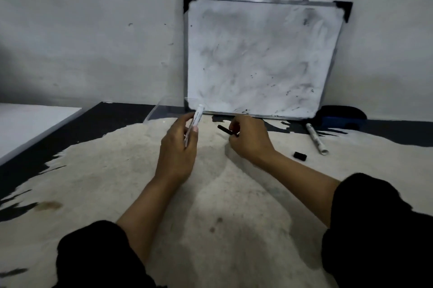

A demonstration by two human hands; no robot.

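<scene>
My left hand [179, 147] grips a white marker barrel [197, 117], which points up and away from me. My right hand [248, 139] pinches a thin black stick-like part [225, 130], perhaps the marker's ink core, its free end pointing left toward the barrel. The two pieces are apart by a small gap. A smudged whiteboard [260, 58] with black corner caps leans against the wall just behind my hands.
A second white marker [316, 139] lies at the right with a small black cap [300, 156] beside it. A dark blue eraser [339, 119] sits by the board's lower right corner. A clear plastic sheet [159, 109] stands left of the board. The worn table top [117, 170] is beige over black.
</scene>
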